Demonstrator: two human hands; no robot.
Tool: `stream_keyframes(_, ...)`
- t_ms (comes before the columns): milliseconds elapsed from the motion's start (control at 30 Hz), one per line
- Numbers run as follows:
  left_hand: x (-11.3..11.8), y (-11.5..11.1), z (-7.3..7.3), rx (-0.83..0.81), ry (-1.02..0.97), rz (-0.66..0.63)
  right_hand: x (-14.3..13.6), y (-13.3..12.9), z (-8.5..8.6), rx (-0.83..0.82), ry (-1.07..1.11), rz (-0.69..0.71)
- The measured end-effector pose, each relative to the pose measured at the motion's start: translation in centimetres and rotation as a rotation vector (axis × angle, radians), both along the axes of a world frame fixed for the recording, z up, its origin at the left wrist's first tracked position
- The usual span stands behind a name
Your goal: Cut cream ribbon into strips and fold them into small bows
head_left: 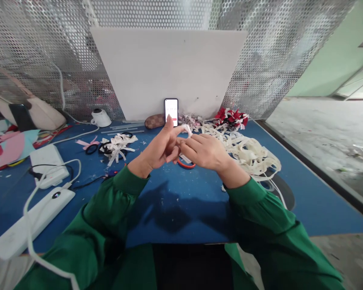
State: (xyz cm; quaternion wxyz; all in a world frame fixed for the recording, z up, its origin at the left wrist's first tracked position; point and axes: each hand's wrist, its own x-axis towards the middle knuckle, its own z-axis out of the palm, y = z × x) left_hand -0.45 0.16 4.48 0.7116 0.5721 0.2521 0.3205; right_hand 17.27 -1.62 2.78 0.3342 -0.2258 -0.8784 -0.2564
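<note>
A small piece of white ribbon [186, 129] is at the index fingertip of my left hand [163, 147], whose thumb points up while the other fingers curl in. My right hand [204, 151] meets it from the right, fingers closed at the ribbon's lower end. The fingertips overlap, so the exact grip is partly hidden. Below the hands an orange-red curved handle [186, 164] shows on the blue table. Just beyond my right hand lies a tangled heap of cream ribbon [251, 155].
A phone [171, 110] leans against a white board [169, 68]. White ribbon bows with black bands [117, 147] lie left, near a power bank [33, 221] and cable. Red and white bows [231, 117] sit at the back right. A white cup [101, 118] lies tipped near the mesh.
</note>
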Motion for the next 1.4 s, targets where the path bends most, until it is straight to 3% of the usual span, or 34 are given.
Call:
stream_keyframes(133,0.0,0.1,-0.1,-0.002,0.013,0.023,0.2,0.3,-0.4,-0.159,0.214,0.082)
stream_keyframes(267,0.7,-0.3,-0.8,0.107,0.046,0.075,0.1,0.3,-0.2,-0.466,0.801,0.107)
stream_keyframes(367,1.7,-0.8,-2.1,0.294,0.074,0.238,0.0,0.8,-0.1,-0.701,1.116,0.192)
stream_keyframes(533,2.9,-1.3,-3.9,0.416,0.128,0.451,-0.6,1.4,-0.3,-0.978,1.381,0.366)
stream_keyframes(733,3.0,-1.7,-3.6,0.597,0.152,0.592,-1.0,0.8,0.4,-1.046,1.588,0.486)
stream_keyframes(933,2.9,-1.2,-3.5,0.559,0.136,0.64,-1.3,-0.1,0.9,-0.99,1.546,0.54)
stream_keyframes(1200,3.4,-1.0,-3.6,0.36,-0.027,0.62,-1.7,-3.3,0.5,-0.482,0.964,0.261)
stream_keyframes(1400,3.7,-0.7,-4.1,0.161,-0.093,0.572,-1.5,-3.7,-0.5,-0.482,0.823,0.267)
